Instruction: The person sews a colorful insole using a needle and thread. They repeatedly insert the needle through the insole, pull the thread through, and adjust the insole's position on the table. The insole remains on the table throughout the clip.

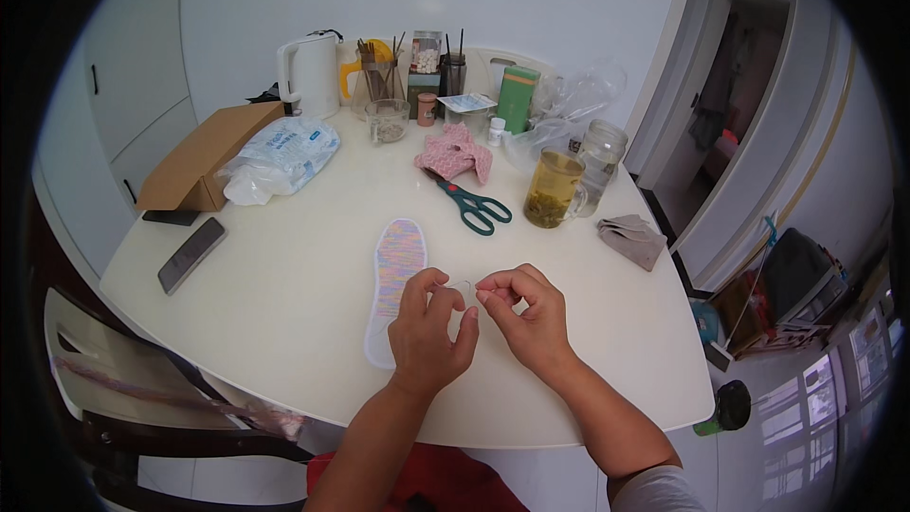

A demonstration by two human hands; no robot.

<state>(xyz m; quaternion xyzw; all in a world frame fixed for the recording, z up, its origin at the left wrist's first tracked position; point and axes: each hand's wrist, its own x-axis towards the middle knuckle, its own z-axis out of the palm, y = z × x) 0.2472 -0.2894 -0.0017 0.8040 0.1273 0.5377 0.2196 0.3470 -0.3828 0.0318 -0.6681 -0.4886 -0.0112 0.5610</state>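
Note:
A thin pale thread (458, 284) runs between my two hands above the white table. My right hand (530, 316) pinches its end between thumb and forefinger; whether a needle is there too is too small to tell. My left hand (430, 327) has its fingers curled and the thumb apart, with the thread passing at the fingertips; how firmly it is held is unclear. Under and beside the left hand lies a shoe insole (401, 263) with multicoloured stitching and a white edge, its lower right part hidden. Green-handled scissors (473, 206) lie beyond the hands, blades touching a pink patterned cloth (455, 154).
A glass mug of tea (553, 188), a glass jar (601, 163) and a folded grey cloth (633, 240) stand or lie at the right. At left are a smartphone (191, 256), a cardboard box (210, 153) and a plastic packet (284, 156). A white kettle (313, 75) stands behind.

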